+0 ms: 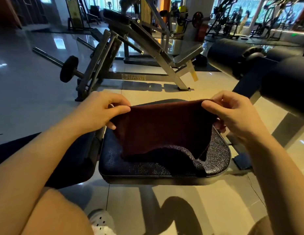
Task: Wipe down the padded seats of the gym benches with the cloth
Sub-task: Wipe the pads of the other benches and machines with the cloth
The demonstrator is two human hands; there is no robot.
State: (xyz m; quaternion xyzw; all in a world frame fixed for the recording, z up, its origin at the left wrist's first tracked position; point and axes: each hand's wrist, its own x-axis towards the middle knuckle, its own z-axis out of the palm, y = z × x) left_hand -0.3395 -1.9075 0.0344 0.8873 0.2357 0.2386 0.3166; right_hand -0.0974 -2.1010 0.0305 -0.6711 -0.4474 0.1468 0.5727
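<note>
As tiles (207,209) gleam: cloth (163,131) over seat (217,160).

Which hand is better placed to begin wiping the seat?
Neither clearly: left hand and right hand both pinch the cloth's top corners, held symmetrically above the padded seat.

Hands (100,111) (232,116) stretch cloth (163,129) (maroon); seat (164,168) beneath

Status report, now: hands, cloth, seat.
Left hand and right hand each pinch a top corner of the dark red cloth. Cloth held up, spread, lower edge touching the black padded seat. Nothing blocking the seat.
</note>
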